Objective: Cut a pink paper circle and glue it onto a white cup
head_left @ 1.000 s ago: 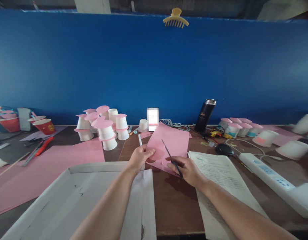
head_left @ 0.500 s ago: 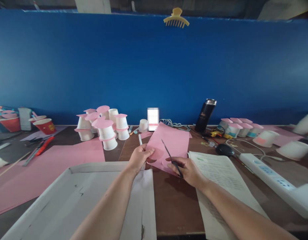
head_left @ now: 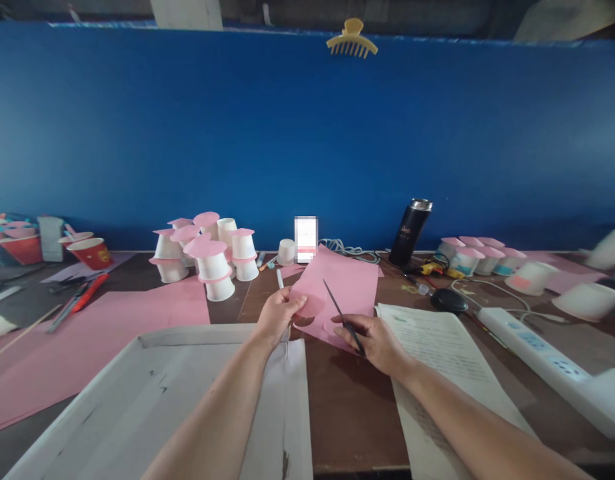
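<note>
Between its thumb and fingers my left hand (head_left: 277, 313) pinches the left edge of a piece of pink paper (head_left: 354, 283). A curved cut separates the part I hold from the lower part of the sheet. My right hand (head_left: 380, 341) is closed around dark scissors (head_left: 340, 308), whose blade points up and to the left across the paper. The handles are mostly hidden by my fingers. Just behind my left hand lies a white pen-like stick (head_left: 280, 279).
White cups with pink paper pieces (head_left: 214, 267) stand stacked at centre left. A black flask (head_left: 410, 233) leans by the blue wall. A written sheet (head_left: 437, 353) and a power strip (head_left: 537, 360) lie right; white board (head_left: 152, 407) and pink sheets (head_left: 112, 333) lie left.
The paper piece in my left hand has shifted very slightly to the left. Both hands and the scissors are otherwise almost still.
</note>
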The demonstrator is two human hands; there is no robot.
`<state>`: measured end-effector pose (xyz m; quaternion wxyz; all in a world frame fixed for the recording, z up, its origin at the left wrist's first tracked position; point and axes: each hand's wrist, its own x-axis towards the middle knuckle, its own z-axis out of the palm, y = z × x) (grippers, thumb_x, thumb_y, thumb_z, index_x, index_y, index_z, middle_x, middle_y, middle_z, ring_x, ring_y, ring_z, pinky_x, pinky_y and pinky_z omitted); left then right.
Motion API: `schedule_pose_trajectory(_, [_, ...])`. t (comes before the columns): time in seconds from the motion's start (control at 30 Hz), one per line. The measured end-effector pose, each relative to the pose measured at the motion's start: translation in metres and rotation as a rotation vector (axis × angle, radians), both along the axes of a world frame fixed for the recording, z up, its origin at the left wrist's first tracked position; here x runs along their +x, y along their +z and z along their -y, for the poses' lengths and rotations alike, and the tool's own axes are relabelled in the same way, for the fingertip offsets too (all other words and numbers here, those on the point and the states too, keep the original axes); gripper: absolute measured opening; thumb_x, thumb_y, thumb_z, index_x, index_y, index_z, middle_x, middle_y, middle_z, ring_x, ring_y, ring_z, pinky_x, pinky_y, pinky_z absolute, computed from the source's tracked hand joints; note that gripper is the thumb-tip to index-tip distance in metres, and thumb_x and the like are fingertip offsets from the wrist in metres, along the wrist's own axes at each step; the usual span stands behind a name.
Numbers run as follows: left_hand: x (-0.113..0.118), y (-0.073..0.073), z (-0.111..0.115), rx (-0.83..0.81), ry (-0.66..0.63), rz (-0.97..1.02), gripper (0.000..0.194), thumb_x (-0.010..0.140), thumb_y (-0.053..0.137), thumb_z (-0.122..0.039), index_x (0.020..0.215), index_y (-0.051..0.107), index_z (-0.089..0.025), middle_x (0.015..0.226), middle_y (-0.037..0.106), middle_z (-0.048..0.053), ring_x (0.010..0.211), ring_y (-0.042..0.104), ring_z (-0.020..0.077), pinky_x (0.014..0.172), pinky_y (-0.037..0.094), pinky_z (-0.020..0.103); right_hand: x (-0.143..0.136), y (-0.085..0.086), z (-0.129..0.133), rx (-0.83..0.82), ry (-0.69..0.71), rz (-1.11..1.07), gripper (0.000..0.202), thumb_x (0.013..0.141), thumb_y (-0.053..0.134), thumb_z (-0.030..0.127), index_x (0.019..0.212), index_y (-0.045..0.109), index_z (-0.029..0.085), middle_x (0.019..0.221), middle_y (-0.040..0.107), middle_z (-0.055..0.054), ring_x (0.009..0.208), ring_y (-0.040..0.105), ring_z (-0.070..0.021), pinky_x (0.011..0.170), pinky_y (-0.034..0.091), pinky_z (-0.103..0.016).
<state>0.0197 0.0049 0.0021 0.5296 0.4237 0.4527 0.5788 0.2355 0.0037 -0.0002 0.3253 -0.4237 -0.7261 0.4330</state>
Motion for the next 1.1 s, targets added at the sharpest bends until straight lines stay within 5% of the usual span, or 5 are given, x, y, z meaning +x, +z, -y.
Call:
schedule_pose_trajectory(0.3, [-0.005,0.008,-0.002,0.019,0.181,0.342,0.034,0.058,0.08,-0.029,0.082,0.062,-0.015,0.071,0.062,-0.002,0.056,0.053,0.0056,0.053,0.04,0.019,-0.001,0.0,0.0,0.028,-0.039,-0.003,0.046,0.076,0.064,0.049,0.107,0.068,0.015,0.057,0.053,0.002,0.051,0.046,-0.0103,0.049,0.039,-0.022])
schedule_pose_trajectory(0.6, [-0.015,0.006,-0.008,-0.01,0.262,0.758,0.023,0.065,0.075,-0.011,0.079,0.058,-0.017,0.081,0.064,0.0,0.067,0.058,0.0076,0.056,0.046,0.018,-0.001,0.001,0.001,0.043,-0.025,0.035,0.043,0.078,0.063,0.048,0.106,0.068,0.016,0.063,0.059,0.0,0.056,0.05,-0.0123,0.054,0.044,-0.024])
schedule_pose_trajectory(1.1, [-0.01,0.007,-0.003,0.097,0.178,0.529,0.032,0.066,0.077,-0.024,0.095,0.064,-0.017,0.094,0.067,0.003,0.085,0.061,0.0126,0.072,0.045,0.023,-0.002,-0.001,0.002,0.007,-0.015,0.025,0.045,0.077,0.063,0.048,0.107,0.068,0.014,0.06,0.057,0.0,0.055,0.051,-0.0119,0.053,0.044,-0.023])
